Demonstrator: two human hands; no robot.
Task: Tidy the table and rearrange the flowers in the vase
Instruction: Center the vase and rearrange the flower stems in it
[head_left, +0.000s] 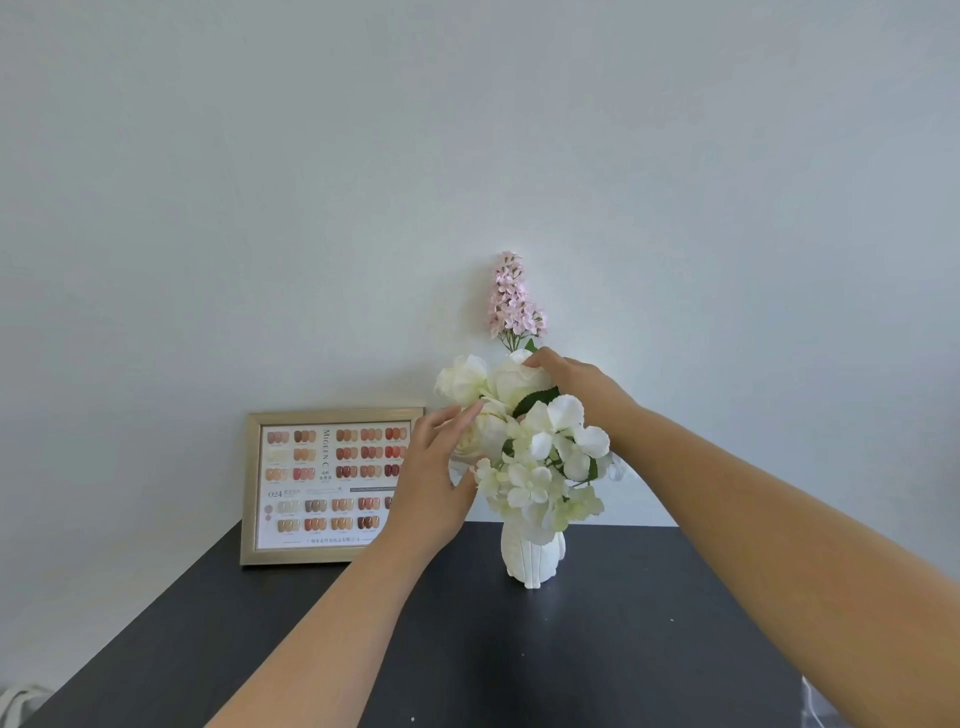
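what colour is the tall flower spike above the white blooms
Pale pink flower spike, head view.

- gold-framed picture (330, 486) stands upright at the table's back left edge, leaning on the wall, printed with rows of nail colour swatches in pinks, browns, reds, plus small text
- pale plain wall (467, 156) behind
- whitish object (21, 701) off the table's left edge, bottom left, unclear
- translucent item (826, 701) bottom right, blurred
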